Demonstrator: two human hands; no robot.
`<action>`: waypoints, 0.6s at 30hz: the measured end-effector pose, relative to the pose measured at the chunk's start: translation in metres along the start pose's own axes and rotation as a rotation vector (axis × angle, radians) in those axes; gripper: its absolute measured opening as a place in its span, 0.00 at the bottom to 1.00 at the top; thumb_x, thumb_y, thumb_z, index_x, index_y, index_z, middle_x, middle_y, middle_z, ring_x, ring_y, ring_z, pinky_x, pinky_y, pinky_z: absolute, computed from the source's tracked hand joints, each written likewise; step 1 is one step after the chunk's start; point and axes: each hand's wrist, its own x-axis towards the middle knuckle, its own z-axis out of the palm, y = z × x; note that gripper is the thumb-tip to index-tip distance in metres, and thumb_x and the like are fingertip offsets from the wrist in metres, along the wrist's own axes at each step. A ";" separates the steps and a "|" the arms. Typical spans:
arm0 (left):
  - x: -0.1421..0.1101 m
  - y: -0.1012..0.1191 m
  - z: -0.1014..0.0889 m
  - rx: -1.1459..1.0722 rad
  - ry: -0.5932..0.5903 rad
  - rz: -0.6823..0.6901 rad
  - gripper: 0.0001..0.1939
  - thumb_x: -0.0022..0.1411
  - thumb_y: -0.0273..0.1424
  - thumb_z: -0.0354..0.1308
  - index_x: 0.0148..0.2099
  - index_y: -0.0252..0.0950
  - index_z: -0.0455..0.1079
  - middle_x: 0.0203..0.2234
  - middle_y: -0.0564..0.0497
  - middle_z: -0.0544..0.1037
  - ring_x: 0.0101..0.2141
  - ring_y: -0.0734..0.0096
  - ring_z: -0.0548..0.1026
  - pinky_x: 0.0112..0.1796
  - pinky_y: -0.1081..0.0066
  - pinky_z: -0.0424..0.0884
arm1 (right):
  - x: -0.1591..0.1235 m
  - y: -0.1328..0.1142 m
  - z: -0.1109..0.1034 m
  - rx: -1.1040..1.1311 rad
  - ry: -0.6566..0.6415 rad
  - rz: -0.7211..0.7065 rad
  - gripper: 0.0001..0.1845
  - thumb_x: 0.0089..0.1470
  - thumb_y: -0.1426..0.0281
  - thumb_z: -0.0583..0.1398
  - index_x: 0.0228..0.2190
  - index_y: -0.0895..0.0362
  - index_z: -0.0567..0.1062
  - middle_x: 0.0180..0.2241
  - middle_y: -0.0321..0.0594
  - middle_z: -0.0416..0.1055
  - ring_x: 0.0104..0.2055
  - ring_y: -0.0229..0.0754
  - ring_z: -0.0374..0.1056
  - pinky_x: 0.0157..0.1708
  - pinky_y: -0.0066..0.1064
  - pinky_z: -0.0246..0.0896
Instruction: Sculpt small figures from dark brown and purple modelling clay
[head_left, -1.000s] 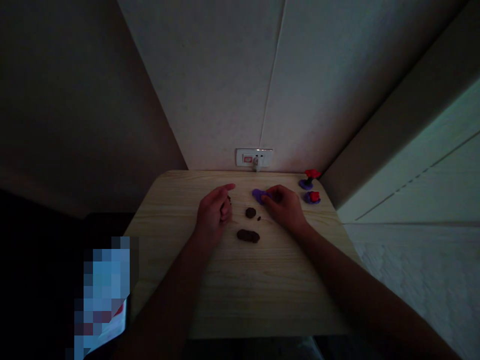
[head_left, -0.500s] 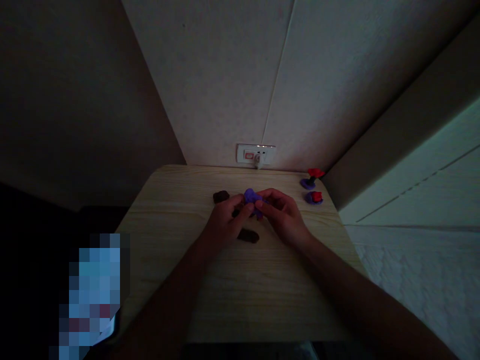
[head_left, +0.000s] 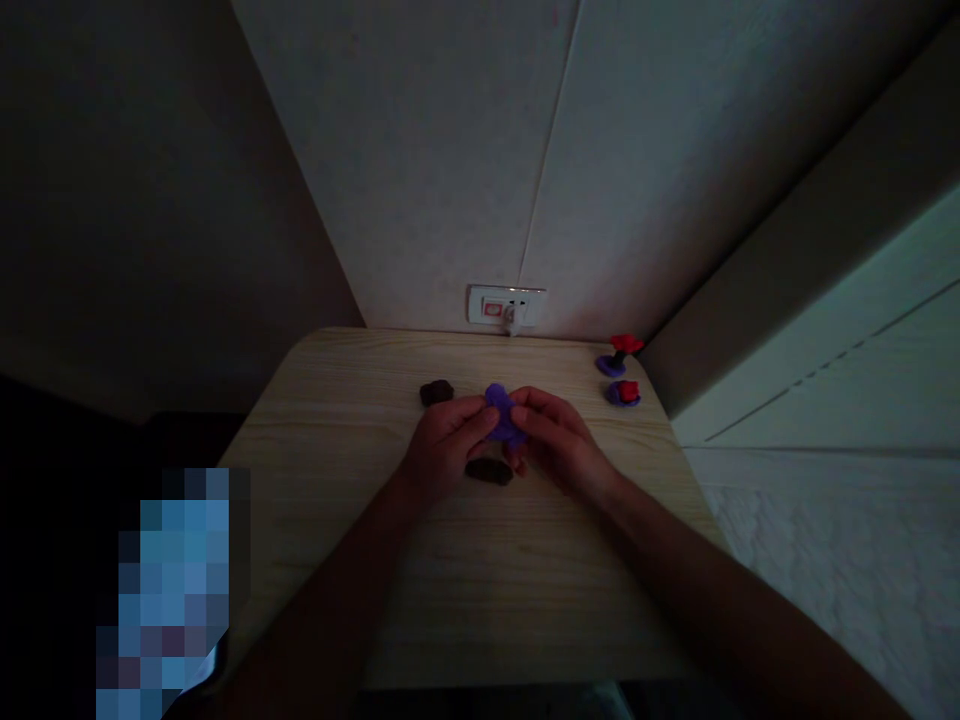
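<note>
Both my hands meet over the middle of a light wooden table [head_left: 360, 560]. My left hand [head_left: 442, 450] and my right hand [head_left: 559, 445] pinch a purple piece of clay [head_left: 501, 413] between their fingertips, just above the tabletop. A dark brown lump of clay [head_left: 489, 470] lies under the hands, near my left thumb. Another brown lump [head_left: 436, 392] rests on the table to the left, beyond my left hand.
Two small clay figures, each red on a purple base, stand at the table's far right corner [head_left: 616, 356] [head_left: 625, 393]. A wall socket [head_left: 506, 305] sits on the wall behind the table. The room is dim, and a blurred blue patch [head_left: 176, 590] shows lower left.
My left hand set down a brown lump at the left and came over to the purple clay. Both hands now hold the purple piece, raised slightly off the table.
</note>
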 end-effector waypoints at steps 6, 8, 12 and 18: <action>-0.001 -0.003 0.002 0.013 -0.018 -0.026 0.18 0.64 0.41 0.57 0.26 0.35 0.66 0.16 0.59 0.58 0.17 0.80 0.56 0.17 0.75 0.51 | -0.001 0.001 0.004 -0.193 0.017 -0.016 0.21 0.55 0.52 0.65 0.26 0.57 0.70 0.18 0.29 0.63 0.15 0.29 0.55 0.13 0.22 0.46; -0.001 -0.005 0.006 -0.003 0.021 -0.032 0.18 0.63 0.41 0.57 0.27 0.35 0.66 0.17 0.59 0.59 0.17 0.80 0.57 0.18 0.76 0.53 | 0.000 0.002 0.007 -0.157 0.047 -0.050 0.22 0.53 0.53 0.66 0.24 0.57 0.70 0.17 0.28 0.61 0.16 0.29 0.53 0.13 0.23 0.45; -0.002 -0.005 0.012 -0.013 0.054 -0.056 0.18 0.62 0.44 0.58 0.27 0.35 0.66 0.18 0.58 0.60 0.18 0.80 0.59 0.18 0.76 0.56 | 0.000 0.004 0.011 -0.123 0.125 -0.100 0.21 0.52 0.55 0.67 0.21 0.57 0.69 0.16 0.28 0.59 0.15 0.29 0.51 0.12 0.24 0.43; 0.003 0.000 0.000 0.020 0.238 -0.009 0.29 0.63 0.51 0.54 0.19 0.37 0.61 0.12 0.58 0.56 0.13 0.80 0.54 0.16 0.75 0.49 | 0.002 0.008 0.002 -0.134 0.190 -0.131 0.21 0.56 0.54 0.64 0.23 0.56 0.70 0.17 0.29 0.62 0.15 0.30 0.54 0.13 0.24 0.45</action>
